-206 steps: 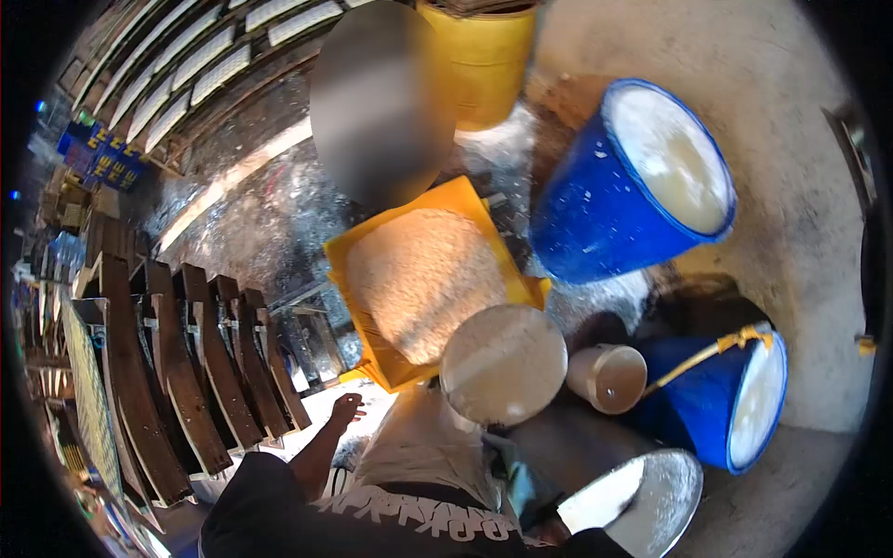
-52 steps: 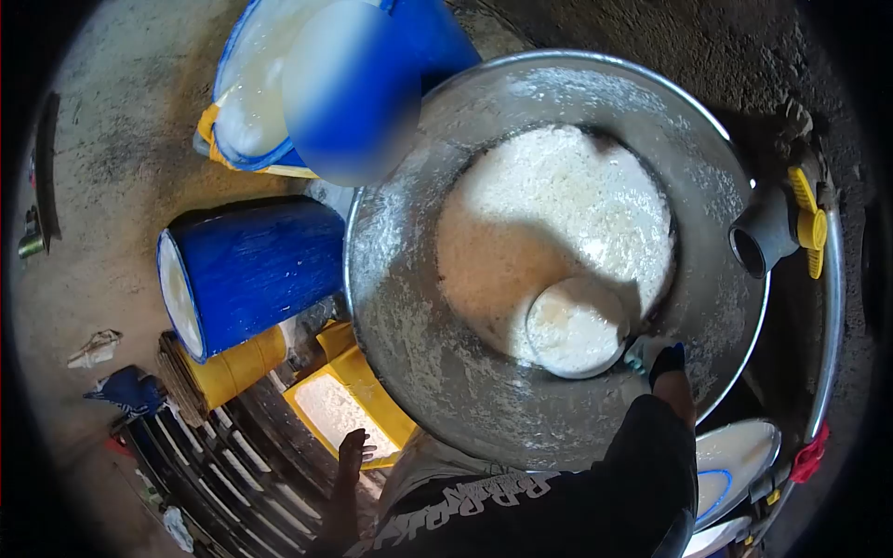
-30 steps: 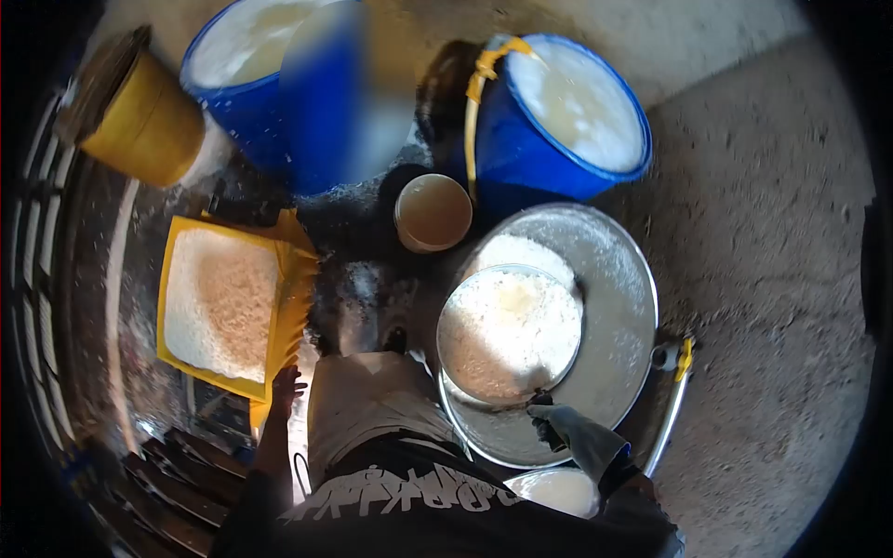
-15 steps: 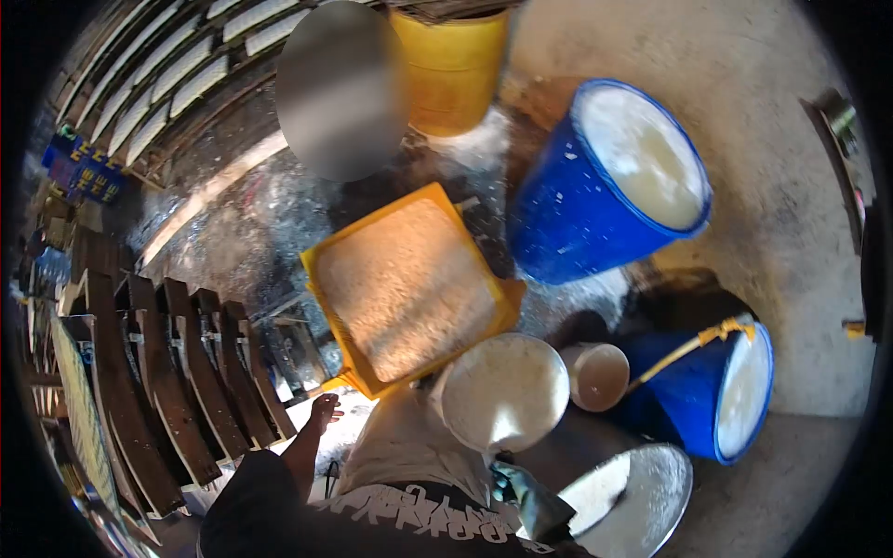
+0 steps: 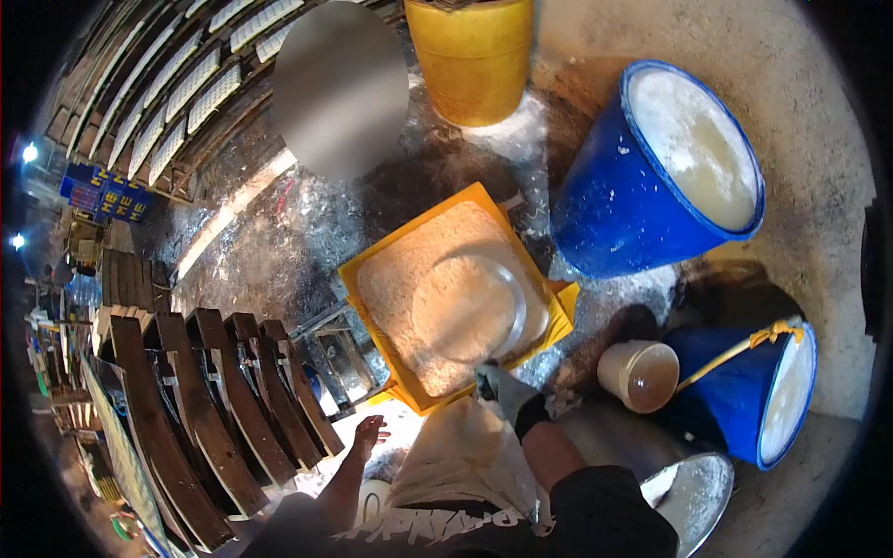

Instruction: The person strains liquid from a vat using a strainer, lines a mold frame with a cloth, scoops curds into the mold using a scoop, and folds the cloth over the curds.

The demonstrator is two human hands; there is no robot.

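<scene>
My right hand point(image 5: 505, 392), in a dark glove, is closed on the near edge of a round pale container point(image 5: 519, 321). That container is over a square yellow tray point(image 5: 561, 314) filled with pale, crumbly material point(image 5: 391, 270); its outline is blurred, and I cannot tell whether it touches the material. Bare and holding nothing, my left hand point(image 5: 370, 431) hangs by the tray's near left corner with its fingers apart. Between my arms lies a pale apron point(image 5: 456, 456).
Dark curved wooden pieces point(image 5: 177, 409) stand at left. Two blue barrels point(image 5: 595, 195) point(image 5: 716, 391) with whitish contents stand at right, near a small bucket point(image 5: 639, 375) and a large metal vessel point(image 5: 712, 488). A yellow barrel point(image 5: 470, 70) stands behind, beside a blurred grey oval point(image 5: 339, 88).
The round container has moved from the tray's near right side to over the tray, with my right hand now visible on it. The view has shifted slightly.
</scene>
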